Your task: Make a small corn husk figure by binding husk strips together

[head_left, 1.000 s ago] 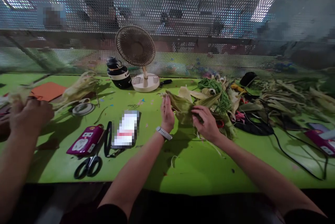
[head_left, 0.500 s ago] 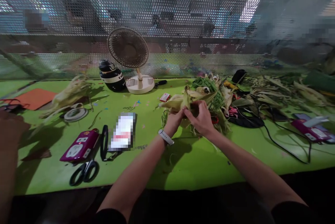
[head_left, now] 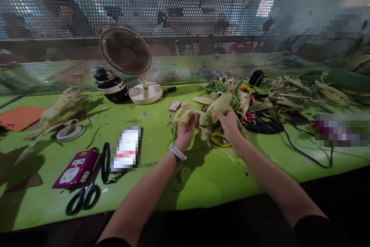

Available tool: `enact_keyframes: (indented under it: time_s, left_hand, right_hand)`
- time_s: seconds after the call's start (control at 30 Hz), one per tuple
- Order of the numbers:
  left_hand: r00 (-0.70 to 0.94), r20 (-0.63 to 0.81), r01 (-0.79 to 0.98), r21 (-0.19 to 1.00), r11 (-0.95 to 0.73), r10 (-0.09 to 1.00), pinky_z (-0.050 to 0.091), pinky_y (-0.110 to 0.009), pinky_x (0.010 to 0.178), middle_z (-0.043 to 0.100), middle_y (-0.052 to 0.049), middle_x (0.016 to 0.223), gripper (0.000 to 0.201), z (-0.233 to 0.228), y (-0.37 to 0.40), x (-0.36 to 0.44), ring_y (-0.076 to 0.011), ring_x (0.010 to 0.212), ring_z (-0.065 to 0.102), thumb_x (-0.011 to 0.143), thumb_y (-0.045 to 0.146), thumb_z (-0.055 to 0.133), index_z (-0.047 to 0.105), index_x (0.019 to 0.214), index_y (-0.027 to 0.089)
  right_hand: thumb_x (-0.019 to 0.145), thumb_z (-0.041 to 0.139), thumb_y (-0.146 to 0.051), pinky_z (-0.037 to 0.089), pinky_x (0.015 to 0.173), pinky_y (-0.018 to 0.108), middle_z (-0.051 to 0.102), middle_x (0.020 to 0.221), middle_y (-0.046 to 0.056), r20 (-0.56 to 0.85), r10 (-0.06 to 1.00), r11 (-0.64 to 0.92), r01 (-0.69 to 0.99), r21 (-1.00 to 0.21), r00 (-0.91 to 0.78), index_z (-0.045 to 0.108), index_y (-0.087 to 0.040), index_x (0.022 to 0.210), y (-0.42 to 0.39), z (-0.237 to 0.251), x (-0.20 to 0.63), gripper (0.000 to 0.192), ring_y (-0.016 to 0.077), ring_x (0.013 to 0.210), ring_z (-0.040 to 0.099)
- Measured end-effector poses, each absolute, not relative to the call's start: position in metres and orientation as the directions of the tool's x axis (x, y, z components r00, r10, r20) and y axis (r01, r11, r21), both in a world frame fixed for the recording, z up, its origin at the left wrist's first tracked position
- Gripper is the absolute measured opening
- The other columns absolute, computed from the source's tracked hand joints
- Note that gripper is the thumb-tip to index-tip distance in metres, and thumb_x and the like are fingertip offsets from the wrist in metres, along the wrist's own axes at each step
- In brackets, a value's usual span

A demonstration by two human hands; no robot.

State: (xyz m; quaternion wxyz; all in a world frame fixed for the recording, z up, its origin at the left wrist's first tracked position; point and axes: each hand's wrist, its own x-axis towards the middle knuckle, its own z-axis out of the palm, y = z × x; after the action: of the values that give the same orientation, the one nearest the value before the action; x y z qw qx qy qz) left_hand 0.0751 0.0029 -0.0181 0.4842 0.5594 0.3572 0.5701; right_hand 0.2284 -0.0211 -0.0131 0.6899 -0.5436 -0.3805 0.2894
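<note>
we count two hands, both ours: the left hand (head_left: 185, 133), with a white watch (head_left: 177, 152) on its wrist, and the right hand (head_left: 229, 123). between them is one bundle of pale corn husks (head_left: 202, 114). also on view are one desk fan (head_left: 127, 55), one dark helmet (head_left: 110, 83), one pair of scissors (head_left: 82, 198), one magenta box (head_left: 76, 166), one roll of tape (head_left: 69, 133), one small red box (head_left: 174, 106) and one orange sheet (head_left: 17, 117).

the left hand is closed around the husks from below, its thumb over the top, with leaves poking out toward 9 o'clock. the right hand grips the same bundle from the 3 o'clock side, fingers curled onto a long pale leaf that rises toward 12 o'clock. the bundle is lifted just above the table, at the centre of the view.

the surface is a bright green table (head_left: 208, 185). a heap of loose husks (head_left: 291, 93) and black cables lie at 2 o'clock, and another husk pile (head_left: 60, 110) at 10 o'clock. a perforated metal screen (head_left: 185, 15) stands along the far edge, with a blurred, lit room behind it.
</note>
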Motion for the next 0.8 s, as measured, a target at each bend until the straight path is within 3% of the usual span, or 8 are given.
enact_keyframes:
  time_s: [0.1,0.27,0.4,0.47,0.53,0.63,0.73,0.8]
  left_hand:
    - [0.145,0.322,-0.087,0.946,-0.312,0.936,0.039,-0.036,0.103,0.067,-0.004,0.104,0.024,-0.015,0.002,0.072,-0.0207,0.105,0.059,0.075,0.040,0.066,0.065,0.092,0.022]
    - [0.099,0.148,-0.139,0.981,-0.133,0.984,0.040,-0.041,0.102,0.067,-0.008,0.107,0.025,-0.019,-0.012,0.060,-0.0238,0.109,0.059,0.074,0.038,0.067,0.066,0.093,0.022]
    - [0.162,-0.036,-0.116,0.992,0.055,0.986,0.045,-0.048,0.096,0.066,-0.012,0.108,0.038,-0.007,-0.014,0.032,-0.0266,0.102,0.062,0.071,0.035,0.071,0.063,0.105,0.019]
    - [-0.045,0.136,-0.130,0.982,-0.141,0.990,0.043,-0.045,0.099,0.057,-0.010,0.124,0.057,0.011,-0.011,0.016,-0.0243,0.114,0.056,0.071,0.037,0.071,0.050,0.123,0.025]
    - [-0.147,0.438,0.048,0.899,-0.436,0.887,0.033,-0.043,0.108,0.045,-0.008,0.138,0.065,0.030,-0.009,0.007,-0.0238,0.132,0.038,0.074,0.042,0.069,0.041,0.131,0.028]
    - [0.119,0.582,0.404,0.711,-0.575,0.804,0.028,-0.046,0.110,0.045,-0.011,0.137,0.064,0.046,-0.009,0.017,-0.0293,0.134,0.034,0.073,0.051,0.066,0.048,0.127,0.023]
    - [0.411,0.261,0.664,0.570,-0.483,0.874,0.037,-0.048,0.101,0.055,-0.014,0.127,0.082,0.038,-0.001,0.043,-0.0345,0.123,0.046,0.064,0.061,0.068,0.045,0.131,0.019]
    - [0.563,0.096,0.627,0.597,-0.500,0.821,0.047,-0.038,0.087,0.065,-0.010,0.111,0.071,0.027,0.007,0.058,-0.0275,0.103,0.060,0.074,0.062,0.058,0.046,0.130,0.021]
  right_hand:
    - [0.059,0.075,-0.043,0.052,0.078,0.038,0.070,0.084,0.007,0.239,0.810,0.168,0.178,-0.970,0.535,0.065,-0.015,0.085,-0.018,-0.016,0.228,0.039,0.0223,0.081,0.065]
    - [0.069,0.065,-0.045,0.053,0.079,0.038,0.072,0.088,0.007,0.248,0.696,0.279,0.065,-0.958,0.674,0.067,-0.013,0.084,0.004,-0.008,0.246,0.035,0.0229,0.081,0.067]
    - [0.073,0.064,-0.043,0.050,0.086,0.037,0.073,0.090,0.009,0.456,0.701,0.351,0.292,-0.890,0.548,0.069,-0.013,0.084,0.005,0.001,0.251,0.032,0.0247,0.088,0.067]
    - [0.076,0.062,-0.043,0.049,0.087,0.037,0.073,0.089,0.009,0.525,0.729,0.368,0.396,-0.841,0.438,0.070,-0.013,0.085,0.001,0.003,0.249,0.033,0.0253,0.089,0.067]
    - [0.078,0.060,-0.044,0.050,0.085,0.036,0.073,0.089,0.009,0.542,0.753,0.373,0.436,-0.819,0.373,0.070,-0.013,0.087,-0.002,0.003,0.243,0.034,0.0252,0.088,0.067]
    - [0.079,0.059,-0.042,0.051,0.080,0.035,0.073,0.090,0.009,0.560,0.773,0.374,0.499,-0.782,0.298,0.069,-0.014,0.091,-0.004,-0.001,0.232,0.033,0.0241,0.083,0.067]
    - [0.076,0.060,-0.034,0.050,0.078,0.036,0.072,0.087,0.008,0.636,0.753,0.439,0.593,-0.675,0.168,0.068,-0.017,0.083,-0.006,-0.005,0.225,0.021,0.0235,0.081,0.065]
    - [0.072,0.062,-0.030,0.050,0.079,0.036,0.070,0.082,0.007,0.654,0.751,0.482,0.601,-0.638,0.092,0.066,-0.019,0.074,-0.007,-0.004,0.224,0.012,0.0233,0.080,0.063]
